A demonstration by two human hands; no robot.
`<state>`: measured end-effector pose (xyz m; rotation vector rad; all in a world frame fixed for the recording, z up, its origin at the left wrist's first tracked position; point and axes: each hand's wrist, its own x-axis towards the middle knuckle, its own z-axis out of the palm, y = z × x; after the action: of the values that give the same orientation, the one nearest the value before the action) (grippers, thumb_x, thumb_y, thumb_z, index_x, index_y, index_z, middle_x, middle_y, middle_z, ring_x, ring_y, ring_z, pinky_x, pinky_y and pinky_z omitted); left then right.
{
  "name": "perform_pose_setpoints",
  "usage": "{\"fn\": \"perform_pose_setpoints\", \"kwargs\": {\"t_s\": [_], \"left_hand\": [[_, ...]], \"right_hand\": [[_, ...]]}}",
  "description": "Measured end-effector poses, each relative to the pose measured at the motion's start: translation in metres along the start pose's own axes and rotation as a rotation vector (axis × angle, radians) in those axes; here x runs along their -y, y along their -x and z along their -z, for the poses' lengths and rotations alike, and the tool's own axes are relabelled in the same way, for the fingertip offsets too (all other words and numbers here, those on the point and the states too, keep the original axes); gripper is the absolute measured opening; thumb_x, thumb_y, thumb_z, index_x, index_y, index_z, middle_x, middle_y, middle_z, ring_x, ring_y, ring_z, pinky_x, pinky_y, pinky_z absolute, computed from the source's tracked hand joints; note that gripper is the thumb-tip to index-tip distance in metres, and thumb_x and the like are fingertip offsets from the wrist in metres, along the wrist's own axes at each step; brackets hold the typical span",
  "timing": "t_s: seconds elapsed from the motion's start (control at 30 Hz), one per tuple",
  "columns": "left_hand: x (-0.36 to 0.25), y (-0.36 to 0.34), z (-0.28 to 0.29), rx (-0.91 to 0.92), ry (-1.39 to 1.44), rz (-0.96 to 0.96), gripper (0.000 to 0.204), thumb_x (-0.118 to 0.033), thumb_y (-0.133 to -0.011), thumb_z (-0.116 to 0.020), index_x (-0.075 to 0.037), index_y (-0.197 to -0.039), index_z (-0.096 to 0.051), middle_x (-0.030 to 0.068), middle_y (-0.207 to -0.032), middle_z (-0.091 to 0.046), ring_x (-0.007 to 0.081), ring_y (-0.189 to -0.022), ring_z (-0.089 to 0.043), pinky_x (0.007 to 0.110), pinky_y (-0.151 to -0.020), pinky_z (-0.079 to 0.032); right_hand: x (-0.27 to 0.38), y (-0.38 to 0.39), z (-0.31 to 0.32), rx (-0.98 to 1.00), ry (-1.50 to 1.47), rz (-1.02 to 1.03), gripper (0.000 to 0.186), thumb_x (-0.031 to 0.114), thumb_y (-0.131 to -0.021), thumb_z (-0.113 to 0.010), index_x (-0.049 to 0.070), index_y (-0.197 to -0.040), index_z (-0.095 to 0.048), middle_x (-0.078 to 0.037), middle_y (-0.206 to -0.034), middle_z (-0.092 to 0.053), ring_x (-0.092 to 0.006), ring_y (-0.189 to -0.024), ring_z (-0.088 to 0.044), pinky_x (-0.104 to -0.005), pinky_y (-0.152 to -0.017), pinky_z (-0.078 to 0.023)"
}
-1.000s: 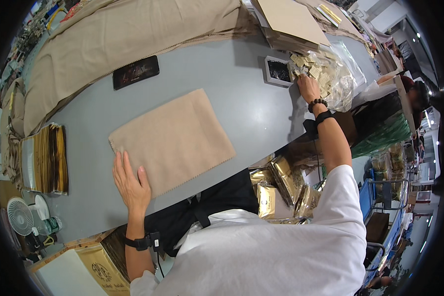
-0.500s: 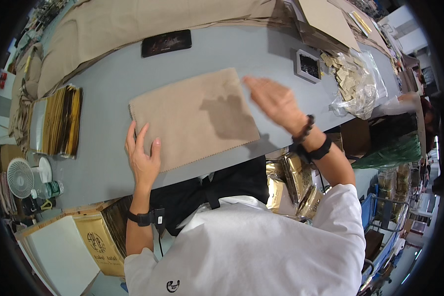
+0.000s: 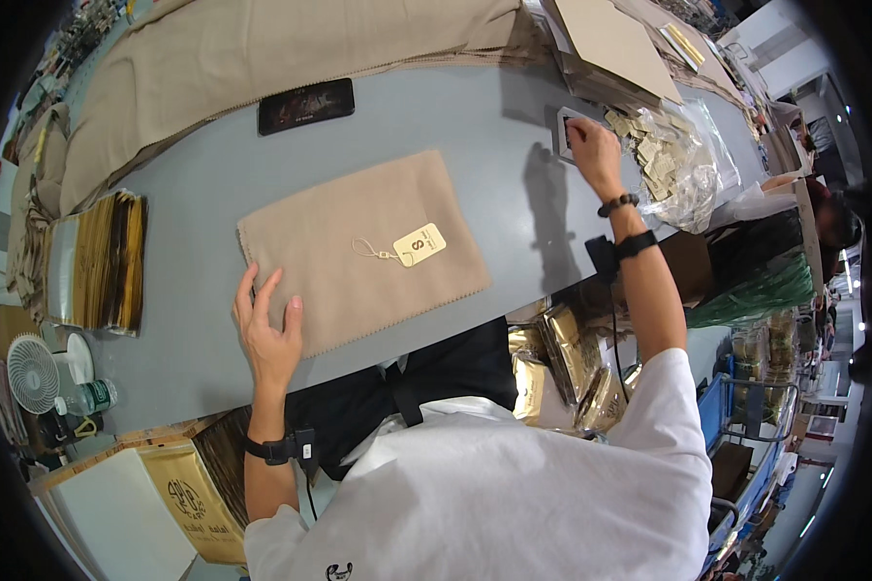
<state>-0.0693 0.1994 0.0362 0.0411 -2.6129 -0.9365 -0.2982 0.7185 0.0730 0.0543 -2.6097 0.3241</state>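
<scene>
A folded beige cloth (image 3: 358, 247) lies flat on the grey table (image 3: 523, 194). On its middle rests a small cream tag (image 3: 420, 244) with a thin string loop. My left hand (image 3: 269, 329) lies flat on the cloth's near left corner, fingers spread. My right hand (image 3: 591, 145) is stretched to the far right, fingertips on a small dark tray (image 3: 564, 131) beside a clear bag of cream tags (image 3: 664, 160). Whether those fingers pinch anything is hidden.
A black flat case (image 3: 305, 105) lies behind the cloth, with long beige fabric (image 3: 262, 48) at the back. A stack of gold packets (image 3: 97, 261) sits left, a small fan (image 3: 34, 373) near it. Cardboard sheets (image 3: 610, 39) lie far right; gold bags (image 3: 567, 358) below the table edge.
My right hand went from the tag bag to over the cloth, then back out to the small tray. A tag now lies on the cloth. My left hand stayed on the cloth's corner.
</scene>
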Motion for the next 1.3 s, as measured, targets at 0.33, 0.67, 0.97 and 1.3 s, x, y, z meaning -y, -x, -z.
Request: {"fn": "perform_pose_setpoints", "kwargs": {"t_s": [0.33,0.67,0.97,1.3], "left_hand": [[0.005,0.003,0.002,-0.024,0.024,-0.005,0.041,-0.016,-0.089,-0.076,-0.008,-0.129,-0.07,0.018,-0.148,-0.055,0.0404,-0.132,-0.052,0.049,-0.11,-0.044],[0.001,0.003,0.002,-0.081,0.097,-0.022,0.038,-0.017,-0.088,-0.077,-0.007,-0.125,-0.072,0.0189,-0.144,-0.056,0.04,-0.129,-0.053,0.049,-0.109,-0.044],[0.002,0.006,0.001,-0.087,0.119,-0.011,0.037,-0.015,-0.088,-0.076,-0.008,-0.124,-0.072,0.0173,-0.143,-0.057,0.0394,-0.127,-0.054,0.05,-0.108,-0.045],[-0.012,0.008,0.01,-0.386,0.136,-0.079,0.028,-0.007,-0.088,-0.074,-0.004,-0.116,-0.073,0.0167,-0.13,-0.063,0.0344,-0.117,-0.062,0.042,-0.097,-0.052]], "right_hand": [[-0.052,-0.008,-0.031,0.182,-0.041,-0.179,0.024,0.028,-0.09,-0.071,0.01,-0.101,-0.081,-0.018,-0.094,-0.077,-0.0364,-0.088,-0.075,-0.0437,-0.079,-0.058],[-0.058,0.002,-0.026,0.068,-0.141,-0.23,0.022,0.024,-0.083,-0.08,0.004,-0.091,-0.081,-0.019,-0.08,-0.074,-0.0336,-0.077,-0.075,-0.0423,-0.071,-0.056],[-0.085,-0.005,-0.041,0.132,-0.221,-0.291,0.018,0.011,-0.08,-0.074,0.004,-0.095,-0.082,-0.02,-0.085,-0.076,-0.0352,-0.082,-0.076,-0.0422,-0.076,-0.058],[0.027,0.006,0.007,-0.062,-0.417,-0.191,0.014,0.017,-0.099,-0.072,0.003,-0.101,-0.074,-0.013,-0.084,-0.075,-0.023,-0.075,-0.071,-0.0351,-0.069,-0.054]]}}
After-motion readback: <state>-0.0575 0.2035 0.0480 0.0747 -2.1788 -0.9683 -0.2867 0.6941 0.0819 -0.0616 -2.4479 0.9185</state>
